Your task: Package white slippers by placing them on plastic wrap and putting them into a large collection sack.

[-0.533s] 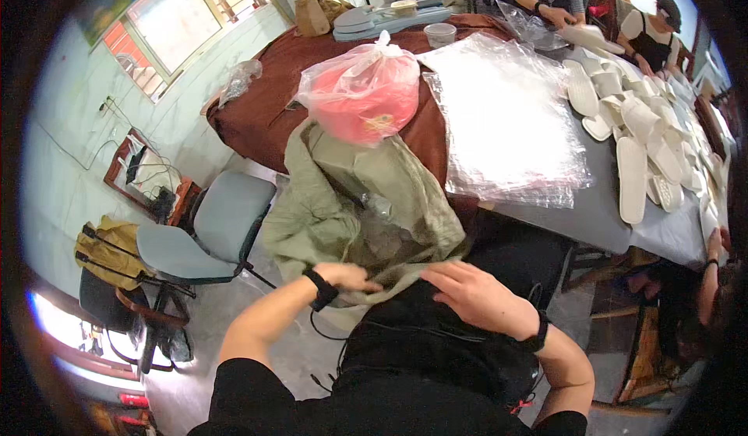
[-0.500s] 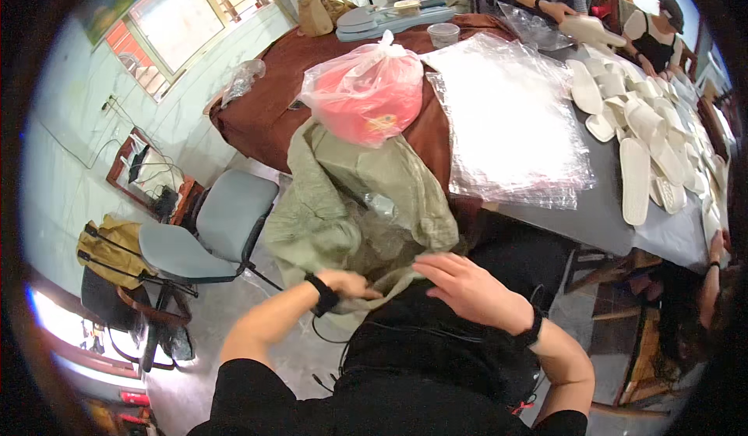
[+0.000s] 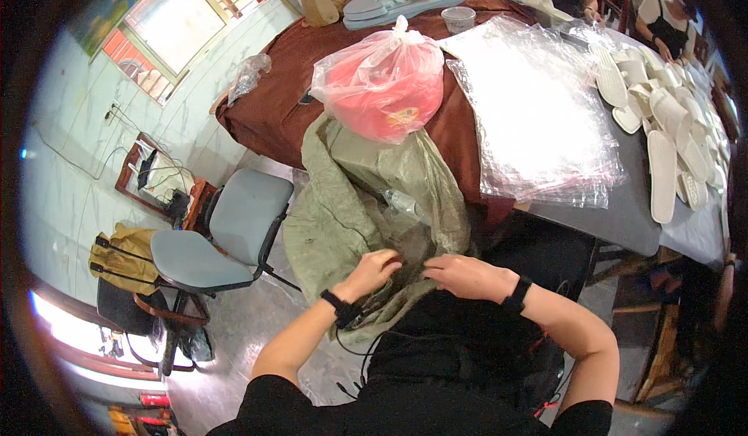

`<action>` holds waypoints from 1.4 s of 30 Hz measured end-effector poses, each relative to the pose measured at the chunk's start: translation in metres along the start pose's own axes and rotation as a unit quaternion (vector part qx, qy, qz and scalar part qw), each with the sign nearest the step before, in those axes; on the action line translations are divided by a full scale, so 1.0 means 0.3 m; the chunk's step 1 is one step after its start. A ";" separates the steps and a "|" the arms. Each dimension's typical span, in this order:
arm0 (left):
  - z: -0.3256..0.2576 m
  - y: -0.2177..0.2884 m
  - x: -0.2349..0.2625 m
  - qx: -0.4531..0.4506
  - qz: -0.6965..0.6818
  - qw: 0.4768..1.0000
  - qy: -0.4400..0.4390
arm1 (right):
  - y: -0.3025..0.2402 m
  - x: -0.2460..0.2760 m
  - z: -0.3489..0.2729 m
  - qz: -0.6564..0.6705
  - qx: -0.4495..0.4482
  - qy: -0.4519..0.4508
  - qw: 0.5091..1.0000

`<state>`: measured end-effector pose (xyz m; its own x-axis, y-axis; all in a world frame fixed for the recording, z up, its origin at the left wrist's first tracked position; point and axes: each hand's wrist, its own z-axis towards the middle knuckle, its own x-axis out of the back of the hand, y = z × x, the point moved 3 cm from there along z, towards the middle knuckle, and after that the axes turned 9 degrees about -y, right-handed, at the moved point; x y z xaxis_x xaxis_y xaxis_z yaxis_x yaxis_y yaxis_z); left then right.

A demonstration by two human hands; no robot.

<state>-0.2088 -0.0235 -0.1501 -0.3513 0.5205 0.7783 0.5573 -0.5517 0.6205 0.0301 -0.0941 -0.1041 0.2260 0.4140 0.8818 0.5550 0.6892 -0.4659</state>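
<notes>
A: Hands first. Where are they?

B: Both low and centre, in front of the body. Left hand (image 3: 372,270) has its fingers curled into the rim of the sack (image 3: 354,202), pinching the cloth. Right hand (image 3: 466,275) lies flat on the same rim just beside it, fingers stretched toward the left hand; whether it grips the cloth I cannot tell. Black band on each wrist.

A: The sack itself?

B: Olive-green, woven, crumpled. It hangs off the near edge of the table (image 3: 280,109) down to the lap, mouth toward the person. Something clear and shiny shows inside the folds, too bunched to name.

A: On the table?

B: Brown cloth on the left half. A pink bag (image 3: 382,85), knotted, with red contents, sits touching the sack's upper end. To its right, a stack of clear plastic sheets (image 3: 538,116). Farther right, white soles (image 3: 662,124) spread over a grey top.

A: Surroundings?

B: A grey chair (image 3: 226,233) left of the sack, a yellow backpack (image 3: 125,253) beyond it. Other people sit at the far end.
</notes>
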 end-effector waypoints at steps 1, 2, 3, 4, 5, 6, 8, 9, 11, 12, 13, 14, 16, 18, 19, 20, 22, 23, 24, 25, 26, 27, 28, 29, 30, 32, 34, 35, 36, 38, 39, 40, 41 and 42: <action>0.036 -0.001 0.014 -0.066 0.011 0.996 0.056 | -0.001 0.023 0.026 -0.006 0.032 0.038 0.999; 0.062 -0.013 0.022 -0.068 0.009 0.996 0.055 | 0.005 0.039 0.055 -0.006 0.029 0.037 0.999; 0.088 -0.021 0.015 -0.091 0.027 0.996 -0.004 | 0.014 0.054 0.085 -0.005 0.041 0.048 0.998; 0.107 -0.021 0.005 -0.114 0.046 0.990 -0.062 | 0.031 0.062 0.099 -0.005 0.053 0.059 0.997; 0.103 -0.026 0.011 -0.117 0.045 0.990 -0.063 | 0.072 0.047 0.113 -0.069 0.063 0.080 0.992; 0.064 -0.077 0.014 -0.007 0.101 0.987 -0.126 | 0.077 0.047 0.113 -0.068 0.067 0.078 0.992; -0.044 -0.178 0.034 0.212 0.202 0.924 -0.247 | 0.127 0.024 0.105 -0.018 -0.130 -0.080 0.988; -0.082 -0.201 0.063 0.272 0.217 0.907 -0.237 | 0.181 -0.025 0.102 0.008 -0.205 -0.178 0.963; -0.141 -0.207 0.120 0.379 0.216 0.869 -0.233 | 0.227 -0.076 0.060 -0.001 -0.227 -0.218 0.949; -0.189 -0.214 0.153 0.403 0.215 0.863 -0.218 | 0.218 -0.061 0.046 0.009 -0.223 -0.239 0.945; -0.252 -0.254 0.168 0.410 0.215 0.865 -0.193 | 0.210 -0.058 0.051 0.009 -0.216 -0.241 0.946; -0.314 -0.289 0.178 0.417 0.215 0.867 -0.169 | 0.202 -0.057 0.056 -0.010 -0.206 -0.261 0.943; -0.368 -0.314 0.195 0.476 0.215 0.808 -0.272 | 0.221 -0.063 0.045 -0.029 -0.205 -0.278 0.938; -0.406 -0.331 0.182 0.478 0.224 0.801 -0.283 | 0.235 -0.074 0.043 -0.045 -0.179 -0.270 0.945; -0.430 -0.349 0.169 0.481 0.205 0.809 -0.267 | 0.238 -0.079 0.053 -0.044 -0.177 -0.268 0.946; -0.447 -0.370 0.163 0.482 0.186 0.818 -0.252 | 0.242 -0.083 0.062 -0.039 -0.174 -0.272 0.946; -0.417 -0.354 0.157 0.484 0.203 0.814 -0.249 | 0.235 -0.083 0.075 -0.033 -0.170 -0.275 0.946; -0.394 -0.376 0.168 0.504 0.124 0.822 -0.235 | 0.230 -0.084 0.083 -0.027 -0.186 -0.282 0.941; -0.377 -0.385 0.173 0.522 0.042 0.823 -0.221 | 0.219 -0.087 0.086 -0.021 -0.200 -0.291 0.935; -0.297 -0.309 0.186 0.469 0.040 0.872 -0.133 | 0.228 -0.088 0.063 -0.018 -0.209 -0.291 0.934; -0.234 -0.272 0.162 0.461 0.042 0.875 -0.138 | 0.237 -0.088 0.040 -0.016 -0.220 -0.287 0.932; -0.194 -0.228 0.171 0.439 0.118 0.886 -0.089 | 0.234 -0.080 0.037 -0.017 -0.222 -0.280 0.934; -0.151 -0.185 0.181 0.412 0.193 0.890 -0.041 | 0.234 -0.086 0.033 -0.015 -0.224 -0.276 0.934; -0.105 -0.149 0.176 0.408 0.198 0.890 -0.043 | 0.232 -0.091 0.024 -0.031 -0.217 -0.256 0.942; -0.066 -0.109 0.164 0.413 0.218 0.875 -0.129 | 0.222 -0.088 0.020 -0.046 -0.209 -0.235 0.948; -0.021 -0.159 0.131 0.408 0.243 0.853 -0.219 | 0.216 -0.089 0.002 -0.061 -0.211 -0.224 0.949; -0.033 -0.344 0.071 0.378 0.207 0.842 -0.324 | 0.178 -0.073 0.026 -0.079 -0.197 -0.210 0.954; 0.008 -0.378 0.059 0.369 0.214 0.841 -0.332 | 0.183 -0.072 0.016 -0.085 -0.201 -0.207 0.954; 0.054 -0.400 0.057 0.364 0.202 0.844 -0.339 | 0.187 -0.073 0.007 -0.093 -0.205 -0.204 0.953; 0.146 -0.441 0.049 0.353 0.177 0.848 -0.353 | 0.193 -0.085 -0.011 -0.100 -0.216 -0.185 0.953; 0.039 -0.623 0.086 0.341 0.193 0.875 -0.285 | 0.144 -0.063 0.059 -0.124 -0.177 -0.159 0.963; 0.093 -0.638 0.063 0.326 0.192 0.877 -0.296 | 0.166 -0.072 0.038 -0.116 -0.193 -0.164 0.960; 0.162 -0.627 0.051 0.333 0.186 0.879 -0.287 | 0.180 -0.069 0.011 -0.086 -0.208 -0.160 0.961; 0.214 -0.626 0.049 0.344 0.181 0.880 -0.275 | 0.186 -0.065 -0.009 -0.059 -0.218 -0.152 0.962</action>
<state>-0.2703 0.1296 -0.2613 0.2547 0.7325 0.6313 0.9472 -0.3206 -0.0102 0.0589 -0.0653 -0.1470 -0.0671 0.5491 0.8331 0.8606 0.4544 -0.2302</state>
